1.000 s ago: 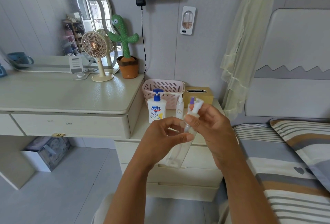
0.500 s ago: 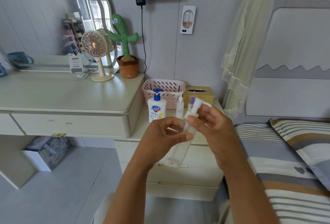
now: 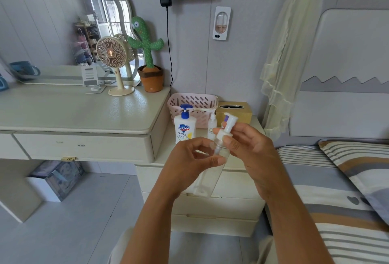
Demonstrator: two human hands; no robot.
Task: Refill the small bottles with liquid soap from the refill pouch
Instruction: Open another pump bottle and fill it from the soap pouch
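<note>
Bottle (image 3: 207, 179) (clear, tilted) clasped in left grip (image 3: 187, 162), its white pump (image 3: 228, 125) pinched by right grip (image 3: 252, 150)

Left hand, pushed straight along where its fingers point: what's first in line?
The clear bottle: the left hand pinches it near the neck. Just beyond is the right hand, holding the pump top. Depth from one view is uncertain.

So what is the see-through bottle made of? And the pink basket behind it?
The clear bottle looks like smooth, clear plastic: the drawer front shows through it. Its white pump seems to be glossy, opaque plastic. The pink basket looks like moulded matt plastic, with neat slots in its wall.
</note>
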